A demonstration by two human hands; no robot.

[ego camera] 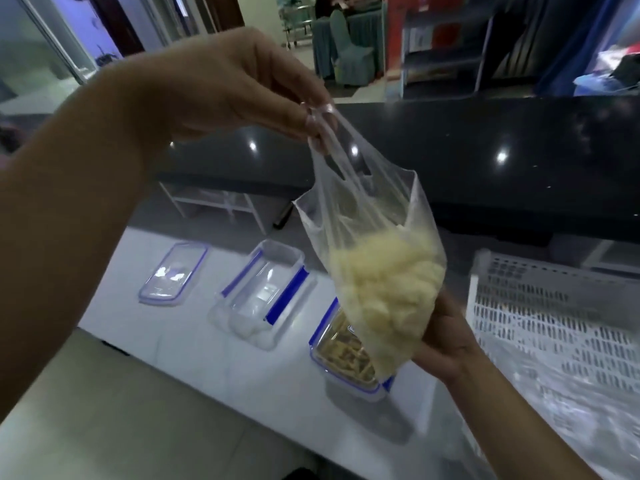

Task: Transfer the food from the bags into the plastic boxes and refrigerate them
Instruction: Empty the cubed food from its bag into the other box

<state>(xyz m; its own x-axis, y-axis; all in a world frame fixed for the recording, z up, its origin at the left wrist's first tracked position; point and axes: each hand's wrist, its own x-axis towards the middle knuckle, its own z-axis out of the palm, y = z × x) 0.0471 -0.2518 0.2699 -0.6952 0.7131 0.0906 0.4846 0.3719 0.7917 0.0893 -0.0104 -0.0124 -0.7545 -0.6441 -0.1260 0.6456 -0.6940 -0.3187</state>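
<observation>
The left hand, upper centre of frame, has its grip pinched together on the handles of a clear plastic bag of pale yellow food. The right hand, lower right, cups the bag's underside. The bag hangs above the white worktop, over a filled box; an open box and a lid lie left.
</observation>
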